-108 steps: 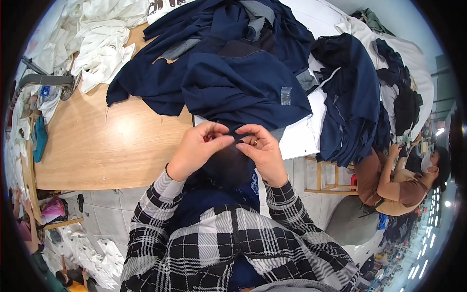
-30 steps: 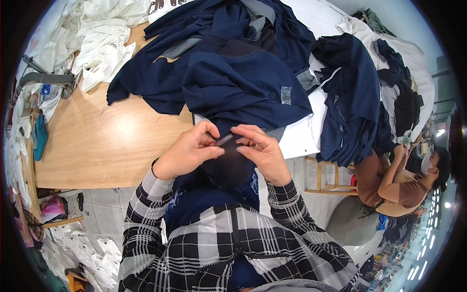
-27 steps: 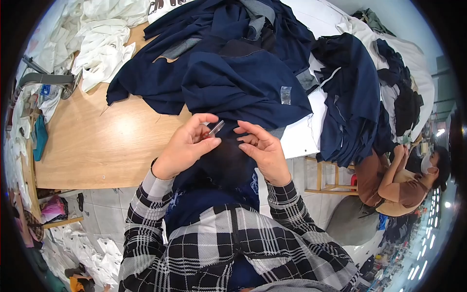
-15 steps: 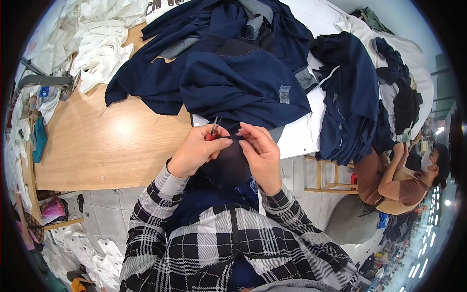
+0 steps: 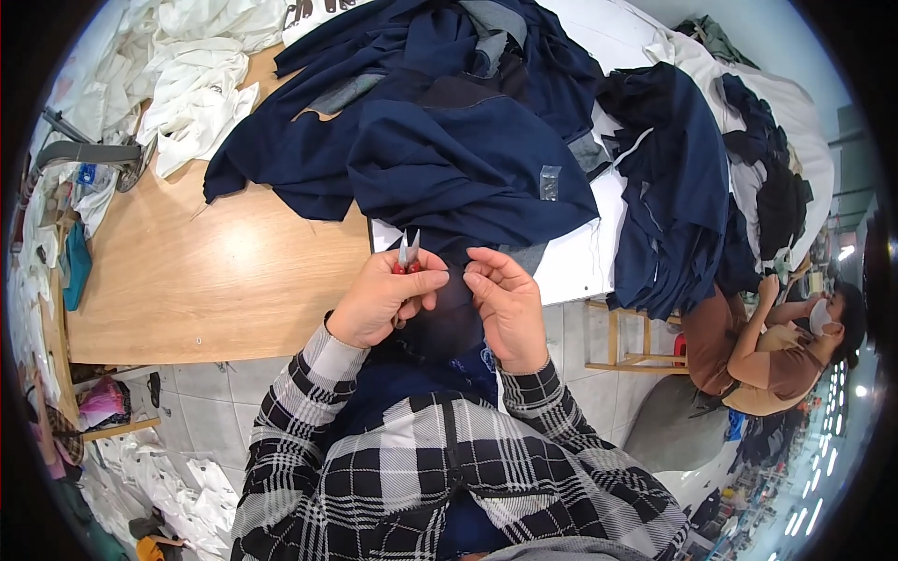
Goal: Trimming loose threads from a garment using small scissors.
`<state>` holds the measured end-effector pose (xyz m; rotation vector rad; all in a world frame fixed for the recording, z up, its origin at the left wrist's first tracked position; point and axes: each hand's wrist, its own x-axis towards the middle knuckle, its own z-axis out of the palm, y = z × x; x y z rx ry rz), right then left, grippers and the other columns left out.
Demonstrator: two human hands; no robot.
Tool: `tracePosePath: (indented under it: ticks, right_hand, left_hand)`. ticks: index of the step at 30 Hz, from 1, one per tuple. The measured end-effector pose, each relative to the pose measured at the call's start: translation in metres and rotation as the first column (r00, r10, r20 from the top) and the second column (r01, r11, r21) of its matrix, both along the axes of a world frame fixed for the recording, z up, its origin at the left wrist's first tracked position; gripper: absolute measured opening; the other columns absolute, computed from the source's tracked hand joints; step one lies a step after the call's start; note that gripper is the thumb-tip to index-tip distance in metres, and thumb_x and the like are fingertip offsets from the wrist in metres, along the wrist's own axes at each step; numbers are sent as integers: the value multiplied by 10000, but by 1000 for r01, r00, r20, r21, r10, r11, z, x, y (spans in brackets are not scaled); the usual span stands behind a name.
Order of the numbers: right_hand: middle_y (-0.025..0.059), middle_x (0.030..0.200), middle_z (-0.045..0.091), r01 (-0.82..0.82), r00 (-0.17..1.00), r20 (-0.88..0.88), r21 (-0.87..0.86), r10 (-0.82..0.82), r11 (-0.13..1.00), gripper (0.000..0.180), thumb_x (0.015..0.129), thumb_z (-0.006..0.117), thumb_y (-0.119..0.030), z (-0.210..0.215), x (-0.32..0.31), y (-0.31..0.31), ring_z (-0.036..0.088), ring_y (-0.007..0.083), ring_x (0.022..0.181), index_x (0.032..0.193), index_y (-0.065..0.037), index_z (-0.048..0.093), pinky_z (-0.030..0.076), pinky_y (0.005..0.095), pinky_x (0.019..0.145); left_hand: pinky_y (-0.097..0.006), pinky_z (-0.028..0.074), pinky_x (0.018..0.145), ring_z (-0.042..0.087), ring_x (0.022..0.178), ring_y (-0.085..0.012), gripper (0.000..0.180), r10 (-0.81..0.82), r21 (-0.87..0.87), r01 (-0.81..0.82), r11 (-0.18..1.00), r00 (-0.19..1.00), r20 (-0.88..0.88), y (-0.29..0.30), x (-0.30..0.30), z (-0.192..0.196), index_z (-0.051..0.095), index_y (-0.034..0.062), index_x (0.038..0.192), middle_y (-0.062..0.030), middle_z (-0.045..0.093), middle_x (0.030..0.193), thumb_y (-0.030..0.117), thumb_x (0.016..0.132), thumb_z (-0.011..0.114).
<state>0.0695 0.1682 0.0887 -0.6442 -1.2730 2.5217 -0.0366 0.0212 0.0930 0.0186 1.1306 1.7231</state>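
Head view: my left hand (image 5: 382, 301) clamps small thread snips (image 5: 408, 252) (blades up) while my right hand (image 5: 506, 304) pinches the dark navy garment (image 5: 468, 178) at the wooden table (image 5: 206, 280) edge.

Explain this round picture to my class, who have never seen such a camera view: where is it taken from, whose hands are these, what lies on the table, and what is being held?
The picture comes from a wide camera worn on a person's head, looking down, so straight edges bend toward the rim. There is no machine here. The two forearms in checked sleeves rising from the lower edge belong to the wearer. The left hand has a grip on small thread snips, blades pointing up. The right hand pinches a dark navy garment held in front of the body. On the wooden table lies a heap of navy cloth, with white cloth at its far left corner. More dark clothes hang at the right, where another person sits.
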Motion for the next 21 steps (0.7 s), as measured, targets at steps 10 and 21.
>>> tracePosePath:
  ticks: [10,21]
  right_hand:
    - [53,949,612,-139,989,58,80,135,987,424,817,624,59,10,-2,7,571,90,872,1226,-5,535,456,195,791]
    - [52,953,630,-147,988,46,-43,149,988,386,814,624,56,11,-2,10,581,87,814,1187,-24,567,459,197,732]
  left_hand:
    - [-141,332,407,535,599,-43,284,38,60,-30,998,990,-136,-5,-5,2,561,23,1047,-24,576,880,-2,787,672]
    - [-170,411,599,509,675,-46,265,40,7,-41,999,935,-352,-2,0,1,592,15,1019,8,565,840,13,772,690]
